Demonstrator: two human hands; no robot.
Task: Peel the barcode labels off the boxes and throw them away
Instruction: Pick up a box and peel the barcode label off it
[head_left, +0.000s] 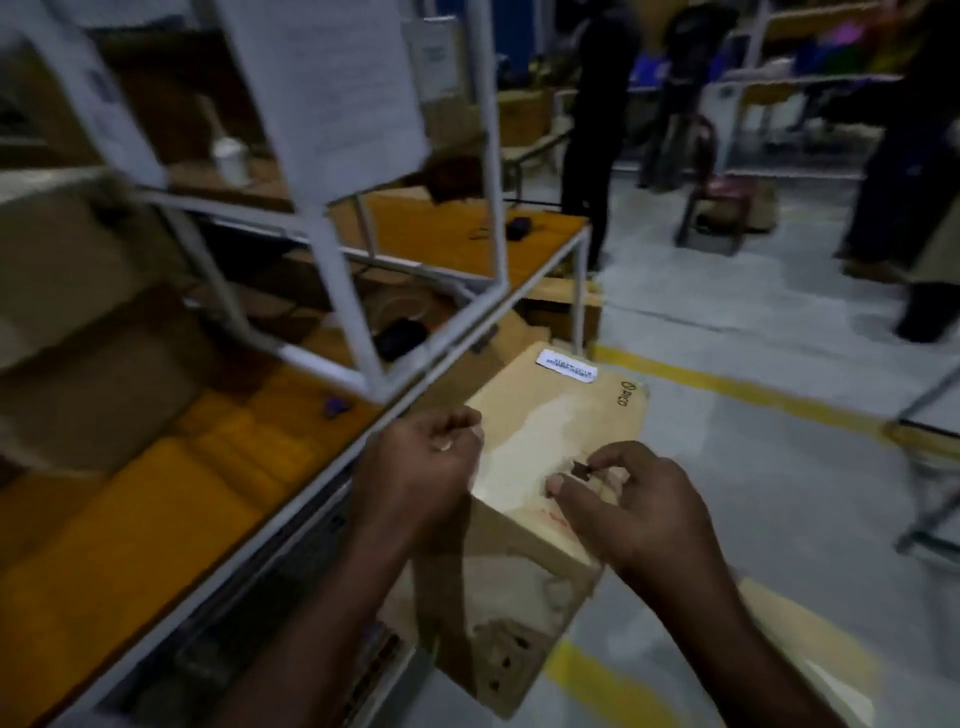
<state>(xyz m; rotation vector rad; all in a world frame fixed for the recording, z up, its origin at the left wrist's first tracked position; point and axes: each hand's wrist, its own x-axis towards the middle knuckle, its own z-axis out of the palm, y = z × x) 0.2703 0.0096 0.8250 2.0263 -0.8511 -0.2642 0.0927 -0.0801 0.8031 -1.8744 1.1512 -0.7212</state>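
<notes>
A brown cardboard box (566, 415) stands in front of me beside the work table. A white barcode label (567, 366) is stuck near its far edge, and a pale torn strip runs along its top. My left hand (421, 473) is over the box's near left corner with its fingers curled; a small pale scrap seems pinched at the fingertips. My right hand (623, 499) pinches a small dark scrap (581, 470) of label or tape between thumb and fingertips on the box top.
An orange-topped table with a white metal frame (332, 270) runs along my left, carrying cartons (98, 395) and hanging papers. Yellow floor lines (727, 384) cross the grey floor. People (597, 130) stand further back, and another flat carton (810, 639) lies at my lower right.
</notes>
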